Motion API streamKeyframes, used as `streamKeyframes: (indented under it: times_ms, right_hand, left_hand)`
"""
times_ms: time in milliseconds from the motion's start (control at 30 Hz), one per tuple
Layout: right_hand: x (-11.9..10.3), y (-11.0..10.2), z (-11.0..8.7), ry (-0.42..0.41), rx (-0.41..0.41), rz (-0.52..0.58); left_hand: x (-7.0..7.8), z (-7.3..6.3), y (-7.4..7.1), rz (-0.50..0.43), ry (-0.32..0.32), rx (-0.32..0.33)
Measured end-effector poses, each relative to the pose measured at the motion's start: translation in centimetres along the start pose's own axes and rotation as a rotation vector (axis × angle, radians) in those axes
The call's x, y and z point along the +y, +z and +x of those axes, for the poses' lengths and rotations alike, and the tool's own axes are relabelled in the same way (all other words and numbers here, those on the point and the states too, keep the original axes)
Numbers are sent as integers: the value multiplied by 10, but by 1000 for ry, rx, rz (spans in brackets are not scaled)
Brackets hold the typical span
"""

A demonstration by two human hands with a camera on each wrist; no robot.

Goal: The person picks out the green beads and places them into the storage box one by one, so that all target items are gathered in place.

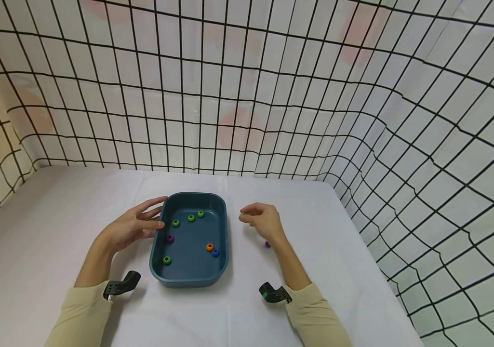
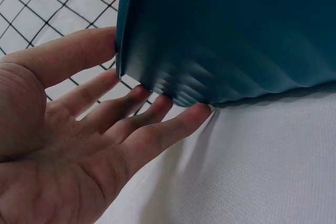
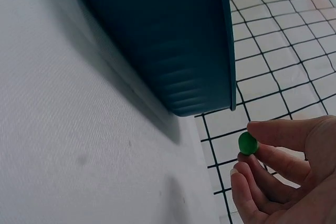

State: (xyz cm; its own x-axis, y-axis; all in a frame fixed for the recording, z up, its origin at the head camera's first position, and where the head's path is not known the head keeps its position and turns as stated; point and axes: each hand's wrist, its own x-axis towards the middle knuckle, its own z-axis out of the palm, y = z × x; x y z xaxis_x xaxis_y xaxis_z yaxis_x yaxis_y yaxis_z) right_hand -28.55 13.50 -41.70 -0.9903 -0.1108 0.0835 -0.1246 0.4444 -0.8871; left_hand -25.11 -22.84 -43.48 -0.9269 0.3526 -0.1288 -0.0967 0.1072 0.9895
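Note:
A blue rectangular tray [image 1: 189, 281] lies on the white cloth, with green, purple, orange and blue beads inside it. My left hand [image 1: 131, 225] is at its left side, the fairly straight fingers [image 2: 157, 129] and thumb touching the outer wall and rim. To the right of the tray, my right hand [image 1: 264, 220] pinches a green bead [image 3: 248, 143] between thumb and fingertips, raised above the cloth. A purple bead [image 1: 267, 244] lies on the cloth beside my right wrist, partly hidden by it.
White cloth [image 1: 238, 318] covers the table. Black netting [image 1: 247, 91] over pale sheets stands at the back and along the right side, with more on the left. Each wrist wears a black camera mount [image 1: 121, 285].

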Motion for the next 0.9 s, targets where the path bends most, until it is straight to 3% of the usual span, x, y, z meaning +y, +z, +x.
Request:
streamKeyframes:
  times_ms: [600, 900]
  right_hand:
    - [-18, 14, -14, -36, -157, 26]
    - [-31, 19, -22, -27, -182, 2]
  left_hand:
    - [1, 0, 1, -7, 5, -5]
    - [1, -1, 1, -9, 12, 2]
